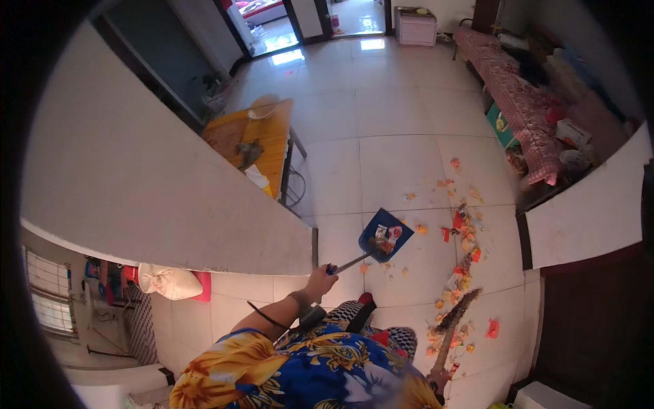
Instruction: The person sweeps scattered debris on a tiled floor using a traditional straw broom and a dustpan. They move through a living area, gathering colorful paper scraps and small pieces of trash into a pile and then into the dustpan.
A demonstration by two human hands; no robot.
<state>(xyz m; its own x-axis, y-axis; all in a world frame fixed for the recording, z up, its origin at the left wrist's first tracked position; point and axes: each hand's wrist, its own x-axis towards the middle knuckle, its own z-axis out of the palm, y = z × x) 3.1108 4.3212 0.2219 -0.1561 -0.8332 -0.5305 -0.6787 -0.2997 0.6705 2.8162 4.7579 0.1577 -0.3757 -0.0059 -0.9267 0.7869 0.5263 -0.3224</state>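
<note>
My left hand (321, 282) grips the long handle of a blue dustpan (367, 239), which is low over the tiled floor ahead of me. Several wrappers and some brown debris (387, 239) lie inside the pan. At the lower right, my right hand (438, 381) is closed around a worn broom (452, 319), partly hidden by my patterned top. Its dark, bristly head lies over a long line of litter (466, 245): orange and yellow peel-like scraps, red wrappers and bits of plastic. Loose scraps lie between the dustpan and that line.
A wooden table (278, 128) holds a basket and a cloth beyond the wall end (314, 250) at left. At right stand a cloth-covered bed or bench (516, 102) with piled items, a wall corner (523, 240) and a dark door (587, 317). A red wrapper (492, 328) lies apart.
</note>
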